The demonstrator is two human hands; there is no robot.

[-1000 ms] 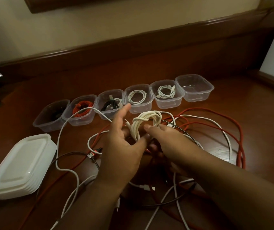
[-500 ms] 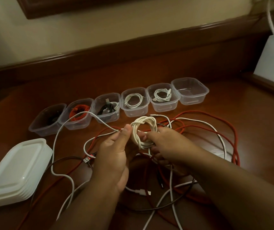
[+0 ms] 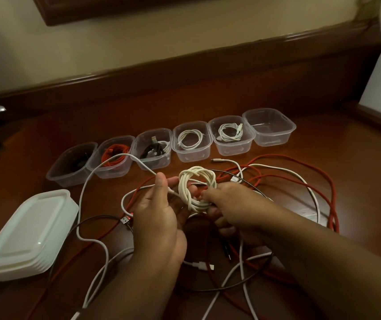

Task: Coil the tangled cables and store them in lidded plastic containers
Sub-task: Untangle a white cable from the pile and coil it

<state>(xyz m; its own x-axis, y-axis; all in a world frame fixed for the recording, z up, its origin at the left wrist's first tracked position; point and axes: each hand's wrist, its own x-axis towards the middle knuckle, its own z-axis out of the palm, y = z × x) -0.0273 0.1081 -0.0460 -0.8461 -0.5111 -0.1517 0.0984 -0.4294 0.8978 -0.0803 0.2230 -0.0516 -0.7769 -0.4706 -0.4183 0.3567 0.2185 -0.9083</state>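
Ahead and right of the hands, the empty container (image 3: 269,127) ended the row. The right hand (image 3: 233,204) pinched the white coil (image 3: 196,188) and was nearer; the left hand (image 3: 157,218) pinched its tail above the counter (image 3: 358,181).

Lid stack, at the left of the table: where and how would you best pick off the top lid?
Judging by its pose, take the lid stack by the top lid's raised rim at the near long edge, pinching from above; the lids lie flat and nested, with that edge clear of cables.
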